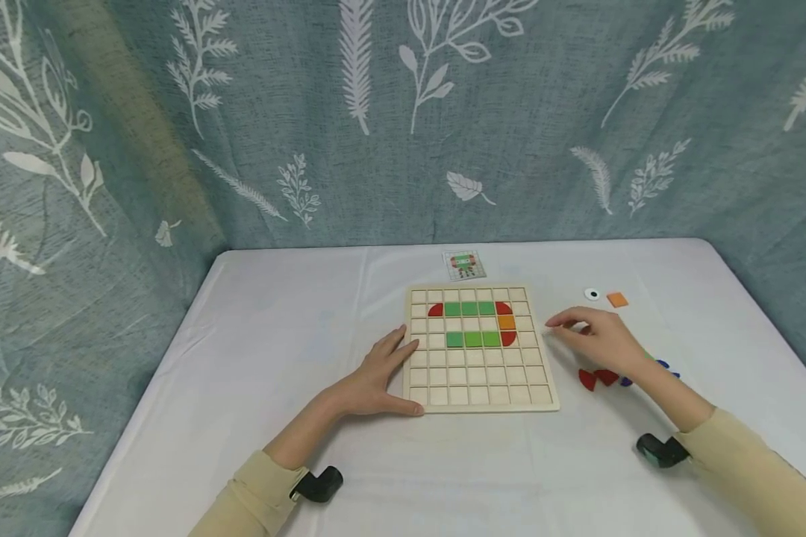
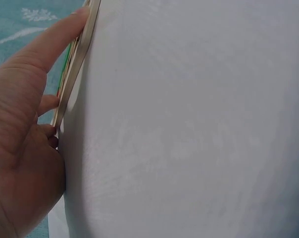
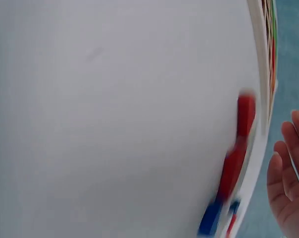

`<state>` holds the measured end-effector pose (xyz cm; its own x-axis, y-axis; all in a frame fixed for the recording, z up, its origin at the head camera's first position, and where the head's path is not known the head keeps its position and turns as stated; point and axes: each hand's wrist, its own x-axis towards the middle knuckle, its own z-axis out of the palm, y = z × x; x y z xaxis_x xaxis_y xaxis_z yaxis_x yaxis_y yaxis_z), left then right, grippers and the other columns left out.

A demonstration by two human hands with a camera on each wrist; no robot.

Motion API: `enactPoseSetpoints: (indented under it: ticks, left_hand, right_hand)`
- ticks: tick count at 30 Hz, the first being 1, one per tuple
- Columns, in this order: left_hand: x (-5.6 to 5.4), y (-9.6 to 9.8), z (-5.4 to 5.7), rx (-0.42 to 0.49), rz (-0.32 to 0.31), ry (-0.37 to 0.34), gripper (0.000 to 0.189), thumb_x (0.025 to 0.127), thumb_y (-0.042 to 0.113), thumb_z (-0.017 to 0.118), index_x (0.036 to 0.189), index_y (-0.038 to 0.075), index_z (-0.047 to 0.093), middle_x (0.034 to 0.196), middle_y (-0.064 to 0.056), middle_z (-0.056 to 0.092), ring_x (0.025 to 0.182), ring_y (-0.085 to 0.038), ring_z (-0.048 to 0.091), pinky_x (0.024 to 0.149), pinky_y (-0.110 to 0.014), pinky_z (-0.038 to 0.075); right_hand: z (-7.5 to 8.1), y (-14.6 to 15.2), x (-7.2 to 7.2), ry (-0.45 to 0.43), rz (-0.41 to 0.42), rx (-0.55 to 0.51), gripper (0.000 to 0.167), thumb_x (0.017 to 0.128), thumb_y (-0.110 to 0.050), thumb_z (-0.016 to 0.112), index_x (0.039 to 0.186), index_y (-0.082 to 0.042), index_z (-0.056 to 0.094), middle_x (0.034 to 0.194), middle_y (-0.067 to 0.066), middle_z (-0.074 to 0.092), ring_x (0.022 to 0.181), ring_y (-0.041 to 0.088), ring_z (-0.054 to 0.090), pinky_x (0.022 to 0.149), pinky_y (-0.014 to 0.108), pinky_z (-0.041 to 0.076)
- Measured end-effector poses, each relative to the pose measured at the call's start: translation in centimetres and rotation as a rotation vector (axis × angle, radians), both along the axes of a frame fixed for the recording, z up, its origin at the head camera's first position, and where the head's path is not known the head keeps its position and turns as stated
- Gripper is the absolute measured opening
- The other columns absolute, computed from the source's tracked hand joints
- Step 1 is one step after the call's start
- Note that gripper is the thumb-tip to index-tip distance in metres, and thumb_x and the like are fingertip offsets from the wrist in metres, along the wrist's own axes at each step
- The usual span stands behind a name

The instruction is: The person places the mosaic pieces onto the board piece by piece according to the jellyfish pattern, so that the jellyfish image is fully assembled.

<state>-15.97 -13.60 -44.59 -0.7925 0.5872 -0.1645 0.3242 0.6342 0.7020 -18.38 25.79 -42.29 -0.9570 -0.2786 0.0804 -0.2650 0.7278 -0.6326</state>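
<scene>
A pale wooden grid board (image 1: pixel 480 377) lies on the table. Along its left edge rests my left hand (image 1: pixel 378 379), fingers spread, the thumb (image 2: pixel 65 37) by the near corner. Set in the grid are green squares (image 1: pixel 469 309), red quarter-round pieces (image 1: pixel 508 338) and one orange square (image 1: pixel 507 322). Just right of the board, my right hand (image 1: pixel 598 335) hovers with loosely bent fingers (image 3: pixel 288 173) and nothing between them. Below that hand lie loose red pieces (image 3: pixel 233 166) and blue pieces (image 3: pixel 209 218), partly hidden by the forearm in the head view.
Behind the board lies a small pattern card (image 1: pixel 464 265) with a red and green figure. A white disc with a black dot (image 1: pixel 592 294) and a loose orange square (image 1: pixel 617 299) lie at the right rear. A leaf-patterned curtain (image 1: pixel 389 186) hangs behind the white-covered table (image 1: pixel 295 313).
</scene>
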Motion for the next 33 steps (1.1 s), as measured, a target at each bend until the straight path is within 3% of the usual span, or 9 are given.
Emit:
enactPoseSetpoints:
  ticks: [8,15,22,33]
  left_hand:
    - [0.1,0.0,0.1,0.011,-0.004,0.006,0.105,0.076,0.042,0.083,0.156,0.008,0.023,0.163,-0.010,-0.002,0.148,-0.033,-0.004,0.114,-0.058,0.012]
    - [0.0,-0.1,0.0,0.012,0.001,0.008,0.105,0.075,0.042,0.083,0.155,0.009,0.024,0.163,-0.009,-0.002,0.148,-0.032,-0.003,0.114,-0.058,0.013]
    - [0.1,0.0,0.0,0.025,-0.009,0.006,0.104,0.076,0.042,0.083,0.155,0.008,0.024,0.163,-0.010,-0.002,0.148,-0.033,-0.003,0.114,-0.059,0.012]
    - [0.0,-0.1,-0.2,0.023,-0.005,0.010,0.105,0.076,0.043,0.083,0.156,0.009,0.024,0.163,-0.010,-0.002,0.148,-0.033,-0.003,0.113,-0.059,0.013]
  right_hand:
    - [0.6,5.7,1.7,0.023,-0.100,0.057,0.023,0.096,-0.018,0.064,0.114,-0.005,0.070,0.111,0.016,0.068,0.097,0.030,0.061,0.072,0.018,0.049]
    - [0.4,7.9,2.3,0.014,-0.147,0.115,0.026,0.095,-0.018,0.065,0.114,-0.001,0.067,0.109,0.021,0.066,0.097,0.035,0.059,0.075,0.042,0.053]
    - [0.5,8.4,2.6,-0.032,-0.135,0.148,0.028,0.092,-0.016,0.068,0.114,0.001,0.067,0.108,0.023,0.065,0.095,0.036,0.058,0.073,0.045,0.052]
    - [0.2,9.0,3.2,-0.079,-0.117,0.184,0.026,0.088,-0.013,0.072,0.109,0.002,0.068,0.099,0.018,0.065,0.087,0.033,0.059,0.065,0.035,0.050]
